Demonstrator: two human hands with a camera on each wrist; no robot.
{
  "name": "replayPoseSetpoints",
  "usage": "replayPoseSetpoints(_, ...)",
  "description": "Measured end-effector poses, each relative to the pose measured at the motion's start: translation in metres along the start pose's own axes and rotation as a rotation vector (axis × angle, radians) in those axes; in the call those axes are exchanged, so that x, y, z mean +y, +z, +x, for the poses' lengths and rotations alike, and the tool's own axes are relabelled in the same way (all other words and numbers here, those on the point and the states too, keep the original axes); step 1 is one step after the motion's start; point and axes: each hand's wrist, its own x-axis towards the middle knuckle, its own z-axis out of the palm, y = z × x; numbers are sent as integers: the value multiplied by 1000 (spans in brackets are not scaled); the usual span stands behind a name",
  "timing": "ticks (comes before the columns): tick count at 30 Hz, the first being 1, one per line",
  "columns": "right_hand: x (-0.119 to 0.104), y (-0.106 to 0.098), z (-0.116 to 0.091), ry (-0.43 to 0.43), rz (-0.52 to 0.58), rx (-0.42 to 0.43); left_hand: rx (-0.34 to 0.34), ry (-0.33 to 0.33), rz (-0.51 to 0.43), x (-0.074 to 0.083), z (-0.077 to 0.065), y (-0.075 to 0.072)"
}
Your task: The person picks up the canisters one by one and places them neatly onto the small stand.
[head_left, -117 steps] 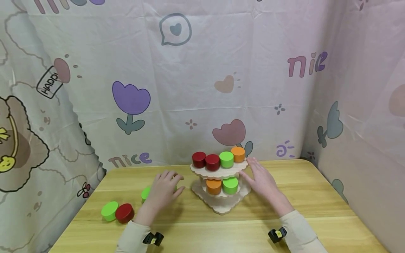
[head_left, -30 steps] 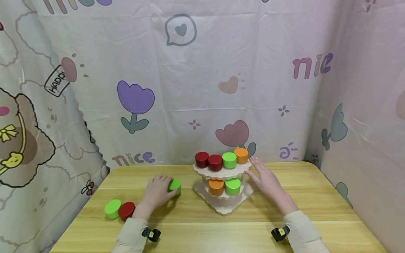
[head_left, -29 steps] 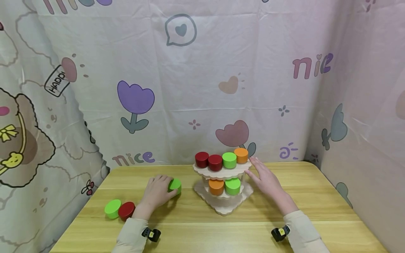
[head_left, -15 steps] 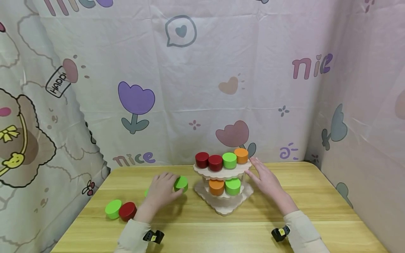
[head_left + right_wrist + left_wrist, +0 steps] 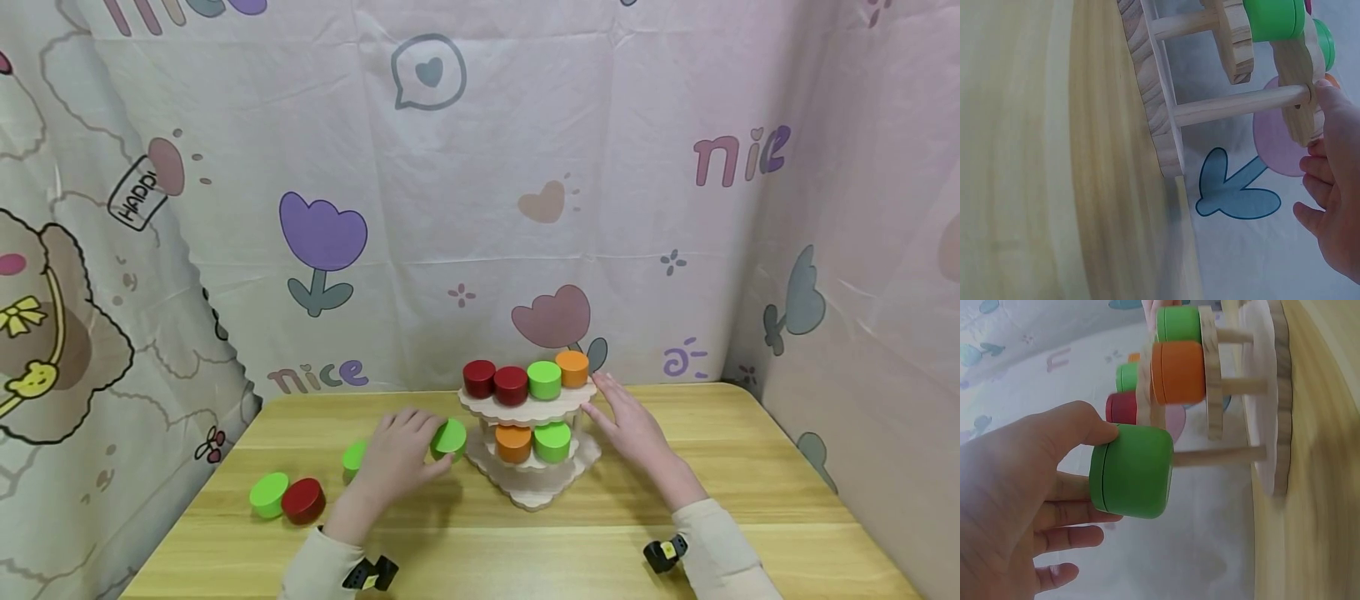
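My left hand [image 5: 401,458] pinches a green cylindrical block [image 5: 1132,472] between thumb and fingers, just left of the tiered wooden stand [image 5: 528,492]. A groove runs round the block near one end. The left wrist view shows it tilted and off the table, overlapping a dowel of the stand. My right hand [image 5: 633,425] rests against the right edge of the upper shelf [image 5: 1291,69], fingers extended. On that shelf stand two red blocks [image 5: 511,386], a green block [image 5: 544,380] and an orange block [image 5: 572,368]. Lower down sit an orange block [image 5: 513,443] and a green block [image 5: 552,442].
Left on the wooden table [image 5: 510,558] lie a green block [image 5: 269,495] and a red block [image 5: 303,501] side by side. Another green block [image 5: 354,458] shows partly behind my left hand. A printed cloth [image 5: 465,183] hangs behind the table's back edge.
My left hand has taken hold of a green block and carried it right, toward the stand. Another green block behind the hand has come into view. The right hand has stayed at the shelf.
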Motion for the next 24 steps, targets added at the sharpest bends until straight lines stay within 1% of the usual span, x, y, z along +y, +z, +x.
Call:
replayPoseSetpoints(7, 1, 1, 0, 1, 1, -2, 36, 61, -13, 15, 0, -3)
replayPoseSetpoints(13, 3, 2, 1, 4, -4, -4, 25, 100, 10, 26, 0, -3)
replayPoseSetpoints(18, 2, 1, 0, 7, 1, -7, -4, 134, -10, 34, 0, 1)
replayPoseSetpoints(24, 2, 1, 0, 7, -3, -7, -31, 188, 7, 47, 0, 7)
